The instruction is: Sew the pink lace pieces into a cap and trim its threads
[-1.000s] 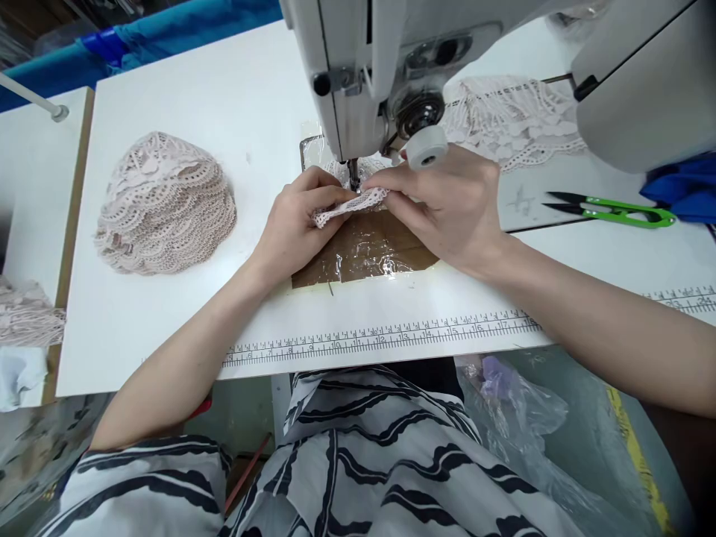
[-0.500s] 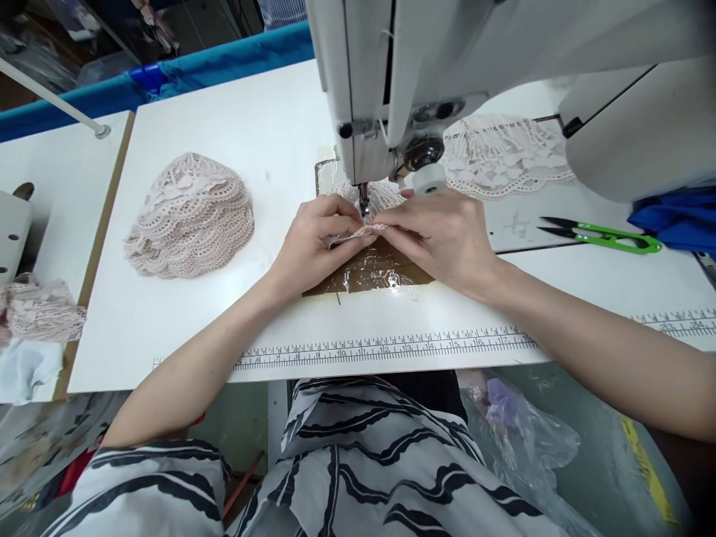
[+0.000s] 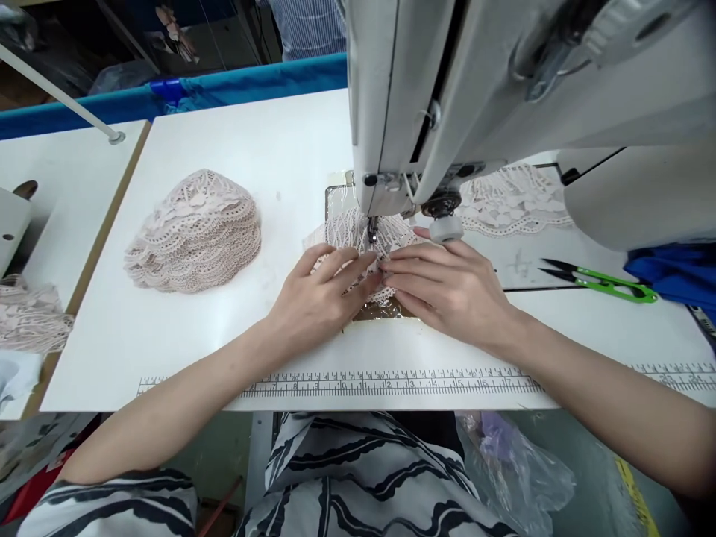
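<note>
A pale pink lace piece lies spread under the presser foot of a white sewing machine. My left hand rests on the lace's near left part, fingers bent and fingertips against it. From the right, my right hand presses the lace with extended fingers, its fingertips almost meeting those of my left hand just before the needle. Both thumbs are partly hidden. Left of the machine sits a stack of similar lace pieces. Another lace piece lies behind my right hand, under the machine arm.
Green-handled snips lie on the right, beside blue cloth. A printed ruler runs along the front edge of the white table. More lace is at far left. A person in a striped shirt is beyond the table.
The lace, earlier pinched up in a fold between both hands, is now spread flatter under the foot. Both hands have turned palm down over it. The camera view has shifted.
</note>
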The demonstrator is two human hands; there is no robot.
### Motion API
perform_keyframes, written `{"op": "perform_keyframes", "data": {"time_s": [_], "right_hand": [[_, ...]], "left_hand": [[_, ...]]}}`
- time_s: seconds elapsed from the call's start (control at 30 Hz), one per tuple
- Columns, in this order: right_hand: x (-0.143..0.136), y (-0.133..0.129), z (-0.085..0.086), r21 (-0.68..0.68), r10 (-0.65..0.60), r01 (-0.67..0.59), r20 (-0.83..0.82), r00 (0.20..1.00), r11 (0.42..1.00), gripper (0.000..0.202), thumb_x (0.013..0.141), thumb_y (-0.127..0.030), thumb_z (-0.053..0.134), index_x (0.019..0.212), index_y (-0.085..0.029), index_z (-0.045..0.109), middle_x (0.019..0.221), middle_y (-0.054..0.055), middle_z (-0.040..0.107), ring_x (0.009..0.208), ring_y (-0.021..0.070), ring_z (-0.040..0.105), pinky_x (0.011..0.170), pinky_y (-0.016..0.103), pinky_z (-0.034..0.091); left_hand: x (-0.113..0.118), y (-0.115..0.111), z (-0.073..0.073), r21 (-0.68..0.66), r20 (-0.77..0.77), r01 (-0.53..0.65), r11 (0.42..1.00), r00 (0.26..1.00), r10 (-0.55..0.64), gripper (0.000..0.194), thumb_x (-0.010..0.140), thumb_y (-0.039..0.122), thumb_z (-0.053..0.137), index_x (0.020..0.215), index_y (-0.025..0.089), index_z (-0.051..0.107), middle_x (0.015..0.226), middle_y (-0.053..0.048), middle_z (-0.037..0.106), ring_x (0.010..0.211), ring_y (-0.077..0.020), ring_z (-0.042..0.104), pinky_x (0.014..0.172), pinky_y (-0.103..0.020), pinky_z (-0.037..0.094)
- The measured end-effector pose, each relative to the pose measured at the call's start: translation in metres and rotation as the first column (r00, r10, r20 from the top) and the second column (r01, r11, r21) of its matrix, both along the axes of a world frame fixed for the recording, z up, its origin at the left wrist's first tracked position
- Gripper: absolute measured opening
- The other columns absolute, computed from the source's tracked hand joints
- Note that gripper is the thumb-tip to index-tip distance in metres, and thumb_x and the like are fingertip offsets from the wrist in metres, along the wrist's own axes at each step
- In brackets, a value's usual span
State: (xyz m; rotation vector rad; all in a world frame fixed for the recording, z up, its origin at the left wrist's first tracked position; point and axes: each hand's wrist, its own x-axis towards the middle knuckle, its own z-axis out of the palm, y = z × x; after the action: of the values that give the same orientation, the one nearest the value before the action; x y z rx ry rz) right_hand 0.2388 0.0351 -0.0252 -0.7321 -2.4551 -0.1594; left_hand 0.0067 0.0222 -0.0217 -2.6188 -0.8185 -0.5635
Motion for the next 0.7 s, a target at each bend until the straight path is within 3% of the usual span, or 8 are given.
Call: {"op": "perform_keyframes", "data": {"time_s": [0.13,0.4,0.7], "right_hand": [[0.0,-0.001,0.001,0.011,-0.001,0.001,0.024,1.0,1.0,0.016,0.097,-0.015,0.06,0.097,-0.02,0.075,0.106,0.0,0.078,0.103,0.0172,0.072,0.106,0.041,0.05],[0.0,-0.002,0.002,0.019,-0.01,0.009,0.023,1.0,1.0,0.015,0.096,-0.014,0.06,0.095,-0.019,0.075,0.106,0.0,0.078,0.101,0.0162,0.073,0.106,0.04,0.05],[-0.002,0.005,-0.002,0.028,-0.039,0.039,0.003,0.999,0.999,0.016,0.096,-0.013,0.059,0.095,-0.017,0.075,0.103,0.001,0.079,0.098,0.0169,0.074,0.106,0.04,0.052]], "left_hand": [[0.001,-0.005,0.005,-0.033,-0.066,-0.039,0.999,0.997,0.036,0.025,0.096,0.016,0.062,0.119,0.016,0.07,0.118,-0.006,0.076,0.115,-0.0213,0.066,0.091,-0.038,0.044],[0.0,-0.003,0.005,-0.071,-0.065,-0.043,0.997,0.997,0.038,0.025,0.099,0.018,0.058,0.12,0.018,0.069,0.121,-0.008,0.075,0.121,-0.0259,0.066,0.093,-0.043,0.042],[-0.001,0.008,0.002,-0.065,-0.05,-0.061,0.996,0.997,0.058,0.026,0.101,0.019,0.053,0.122,0.02,0.068,0.122,-0.006,0.074,0.121,-0.0232,0.067,0.095,-0.044,0.04]]}}
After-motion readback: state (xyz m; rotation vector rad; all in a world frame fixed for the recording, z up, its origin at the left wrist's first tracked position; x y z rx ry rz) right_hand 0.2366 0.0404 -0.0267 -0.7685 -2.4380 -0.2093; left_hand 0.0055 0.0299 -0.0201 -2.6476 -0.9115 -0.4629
